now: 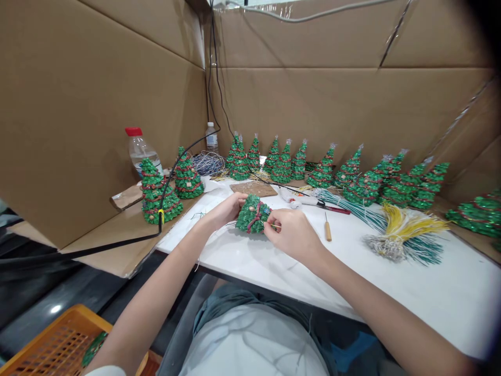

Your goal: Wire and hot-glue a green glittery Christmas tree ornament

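A small green Christmas tree ornament (250, 213) with a red garland lies tilted just above the white tabletop, near its front edge. My left hand (230, 208) is closed around the far left side of the tree, its fingers partly hidden behind it. At the tree's right side, my right hand (294, 232) is closed in a pinch on a thin yellowish wire (276, 226); the wire's far end is hidden against the tree. Right of this hand lies a wooden-handled awl (327, 231).
Several finished-looking trees (284, 168) stand along the back. Bundles of yellow and green wires (407, 224) lie to the right. Behind my hands are a glue gun (303, 200) and a brown board (253, 188). A black cable (162, 201) hangs across the left; an orange basket (43, 342) stands below.
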The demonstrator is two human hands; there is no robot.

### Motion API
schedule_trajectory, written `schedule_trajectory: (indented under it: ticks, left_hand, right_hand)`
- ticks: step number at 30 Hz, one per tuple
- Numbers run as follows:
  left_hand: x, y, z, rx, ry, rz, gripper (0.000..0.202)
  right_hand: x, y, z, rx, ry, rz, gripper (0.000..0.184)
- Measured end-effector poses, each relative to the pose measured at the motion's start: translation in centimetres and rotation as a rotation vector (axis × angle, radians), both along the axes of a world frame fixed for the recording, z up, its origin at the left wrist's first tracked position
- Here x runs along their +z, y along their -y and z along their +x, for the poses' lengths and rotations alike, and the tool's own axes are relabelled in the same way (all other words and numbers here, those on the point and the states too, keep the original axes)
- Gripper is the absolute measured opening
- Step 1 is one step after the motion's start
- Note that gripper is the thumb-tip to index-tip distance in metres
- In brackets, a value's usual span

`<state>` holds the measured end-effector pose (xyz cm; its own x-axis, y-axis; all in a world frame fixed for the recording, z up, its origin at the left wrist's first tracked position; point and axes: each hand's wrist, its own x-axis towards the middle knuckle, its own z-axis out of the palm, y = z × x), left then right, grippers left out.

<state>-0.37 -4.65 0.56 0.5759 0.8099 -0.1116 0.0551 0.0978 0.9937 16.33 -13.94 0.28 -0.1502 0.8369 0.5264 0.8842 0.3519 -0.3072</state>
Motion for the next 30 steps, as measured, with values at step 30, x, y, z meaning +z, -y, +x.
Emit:
schedule_trajectory:
  ticks: [30]
  left_hand:
    - [-0.6,0.3,0.5,-0.004,0.018,-0.095,0.033]
  right_hand:
    - [-0.8,1.1,-0.7,0.013,0.219,0.07,0.016]
